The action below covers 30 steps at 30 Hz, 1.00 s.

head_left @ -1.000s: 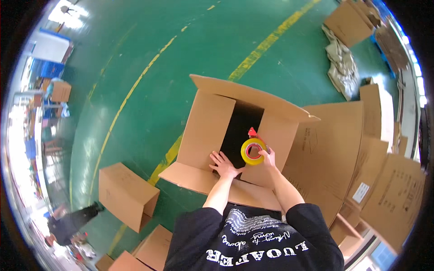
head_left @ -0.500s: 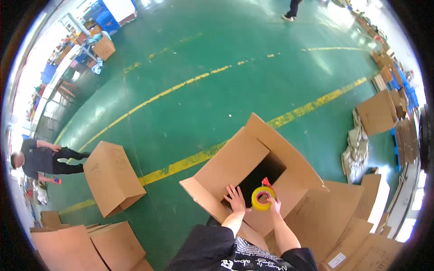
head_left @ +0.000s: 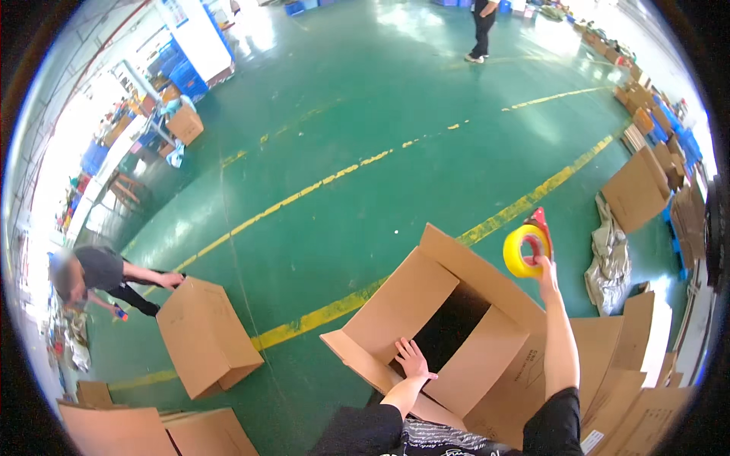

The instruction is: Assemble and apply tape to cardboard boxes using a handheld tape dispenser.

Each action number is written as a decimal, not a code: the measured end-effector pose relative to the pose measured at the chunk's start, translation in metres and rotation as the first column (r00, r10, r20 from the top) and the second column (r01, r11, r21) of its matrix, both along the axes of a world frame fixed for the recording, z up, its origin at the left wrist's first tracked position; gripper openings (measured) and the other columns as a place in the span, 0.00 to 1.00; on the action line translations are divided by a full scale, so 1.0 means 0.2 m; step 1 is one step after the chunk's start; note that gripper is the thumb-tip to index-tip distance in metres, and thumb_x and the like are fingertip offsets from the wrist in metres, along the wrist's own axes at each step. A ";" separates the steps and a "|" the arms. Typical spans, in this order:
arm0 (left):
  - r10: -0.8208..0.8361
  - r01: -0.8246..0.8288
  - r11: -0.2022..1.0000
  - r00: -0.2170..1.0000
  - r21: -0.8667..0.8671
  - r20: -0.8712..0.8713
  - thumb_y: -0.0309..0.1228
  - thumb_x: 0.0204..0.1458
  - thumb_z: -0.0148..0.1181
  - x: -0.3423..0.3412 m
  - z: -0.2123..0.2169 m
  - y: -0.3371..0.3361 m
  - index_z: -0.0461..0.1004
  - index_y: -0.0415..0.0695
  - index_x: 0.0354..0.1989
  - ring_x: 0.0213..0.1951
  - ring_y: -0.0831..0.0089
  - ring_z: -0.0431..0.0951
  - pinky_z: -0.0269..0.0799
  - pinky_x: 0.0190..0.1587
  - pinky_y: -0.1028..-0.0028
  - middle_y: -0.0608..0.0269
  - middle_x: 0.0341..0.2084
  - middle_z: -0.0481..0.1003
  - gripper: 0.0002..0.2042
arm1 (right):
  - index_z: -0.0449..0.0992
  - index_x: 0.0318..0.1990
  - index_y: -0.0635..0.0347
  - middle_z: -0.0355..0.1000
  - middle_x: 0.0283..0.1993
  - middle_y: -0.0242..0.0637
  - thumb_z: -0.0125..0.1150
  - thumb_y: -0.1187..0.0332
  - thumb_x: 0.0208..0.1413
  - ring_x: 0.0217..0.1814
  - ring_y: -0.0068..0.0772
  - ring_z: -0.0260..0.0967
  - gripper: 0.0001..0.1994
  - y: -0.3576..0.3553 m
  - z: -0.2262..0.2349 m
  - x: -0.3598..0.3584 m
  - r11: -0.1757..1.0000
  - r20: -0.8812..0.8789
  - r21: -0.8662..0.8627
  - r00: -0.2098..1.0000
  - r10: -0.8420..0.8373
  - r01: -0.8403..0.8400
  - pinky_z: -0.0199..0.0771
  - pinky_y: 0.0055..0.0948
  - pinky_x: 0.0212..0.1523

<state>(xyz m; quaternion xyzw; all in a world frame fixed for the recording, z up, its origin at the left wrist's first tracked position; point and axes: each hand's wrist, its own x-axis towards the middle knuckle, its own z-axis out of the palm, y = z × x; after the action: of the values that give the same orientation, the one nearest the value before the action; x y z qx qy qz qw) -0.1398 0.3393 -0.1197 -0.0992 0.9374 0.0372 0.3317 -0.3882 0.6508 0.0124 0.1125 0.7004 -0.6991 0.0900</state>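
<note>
An open cardboard box (head_left: 395, 308) stands on the green floor in front of me, its flaps spread and its inside dark. My left hand (head_left: 413, 358) lies flat on the near flap at the opening's edge. My right hand (head_left: 544, 267) is raised above the box's right side and grips a red tape dispenser with a yellow tape roll (head_left: 522, 249).
A closed cardboard box (head_left: 205, 334) stands to the left, with a person (head_left: 106, 273) bending at it. Flat and folded cartons (head_left: 646, 380) pile at the right and lower left. Another person (head_left: 483, 26) stands far off. Yellow lines cross the floor.
My right hand has lifted the tape dispenser up and away from the box to the right. My view has swung up across the floor. My left hand stays on the flap.
</note>
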 end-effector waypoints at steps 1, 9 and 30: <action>0.013 -0.013 1.000 1.000 0.008 -0.001 0.63 0.20 0.75 -0.01 -0.01 0.00 0.39 0.35 0.69 0.69 0.39 0.38 0.52 0.63 0.44 0.36 0.69 0.38 0.71 | 0.73 0.50 0.59 0.75 0.45 0.37 0.51 0.52 0.55 0.43 0.31 0.74 0.22 0.00 -0.10 0.00 0.993 0.174 0.024 0.978 -0.115 0.113 0.74 0.32 0.44; 0.088 -0.089 0.991 0.996 0.099 0.018 0.61 0.33 0.69 0.00 -0.10 -0.10 0.37 0.32 0.68 0.69 0.36 0.38 0.51 0.64 0.43 0.31 0.68 0.37 0.63 | 0.69 0.56 0.48 0.74 0.49 0.32 0.55 0.59 0.47 0.47 0.29 0.74 0.25 -0.31 -0.30 0.25 0.918 0.535 -0.329 0.845 -0.013 0.222 0.74 0.28 0.50; -0.140 0.454 0.871 0.595 0.187 -0.791 0.72 0.47 0.41 0.23 0.33 -0.41 0.57 0.32 0.63 0.67 0.44 0.50 0.22 0.67 0.44 0.42 0.62 0.59 0.51 | 0.70 0.46 0.68 0.72 0.43 0.38 0.62 0.65 0.42 0.48 0.30 0.66 0.22 -0.59 -0.87 0.74 0.986 0.279 -0.139 0.959 -0.055 0.097 0.66 0.29 0.52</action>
<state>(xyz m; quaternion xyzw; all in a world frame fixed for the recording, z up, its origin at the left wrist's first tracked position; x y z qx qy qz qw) -0.0938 0.2573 -0.0538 0.1506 0.9664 0.1940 -0.0758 -0.2400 0.5325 -0.1615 0.2279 0.6212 -0.7308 0.1675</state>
